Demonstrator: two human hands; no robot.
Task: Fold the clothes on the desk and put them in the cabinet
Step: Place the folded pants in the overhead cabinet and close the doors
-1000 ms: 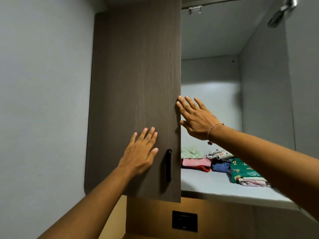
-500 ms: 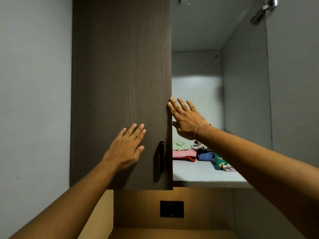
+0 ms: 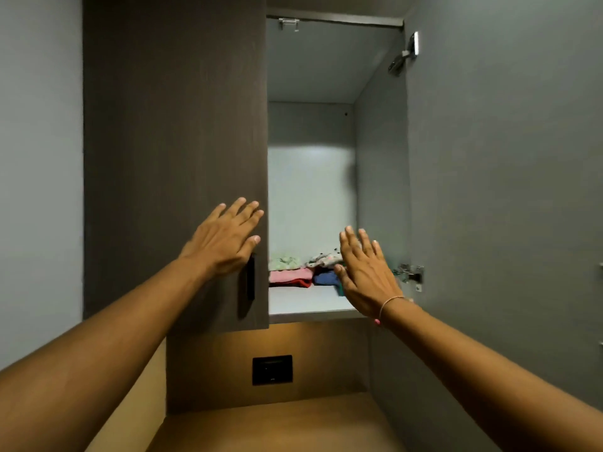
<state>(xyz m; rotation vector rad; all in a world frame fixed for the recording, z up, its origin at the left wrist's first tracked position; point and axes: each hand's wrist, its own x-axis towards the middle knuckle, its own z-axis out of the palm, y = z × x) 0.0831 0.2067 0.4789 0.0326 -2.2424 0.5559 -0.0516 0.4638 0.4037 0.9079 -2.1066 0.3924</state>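
Note:
The wall cabinet (image 3: 310, 311) is half shut: its dark wood left door (image 3: 176, 141) covers the left side. My left hand (image 3: 225, 239) lies flat on that door, just above the black handle (image 3: 249, 282), fingers spread and holding nothing. My right hand (image 3: 365, 275) is raised with its fingers apart in front of the opening, apart from the door. On the shelf behind lie folded clothes: a light green piece (image 3: 284, 261) on a pink and red pile (image 3: 290, 277), a patterned white piece (image 3: 324, 260) on a blue one (image 3: 324, 278). My right hand hides the clothes further right.
The grey right door (image 3: 502, 190) stands swung open, with a hinge (image 3: 409, 275) at hand height and another (image 3: 404, 57) near the top. Below the cabinet are a wooden back panel with a black socket (image 3: 272, 370) and the desk top (image 3: 277, 425). A grey wall is at left.
My right hand has left the edge of the left door and moved right and down, in front of the clothes. My left hand has slid right on the door, close to the handle.

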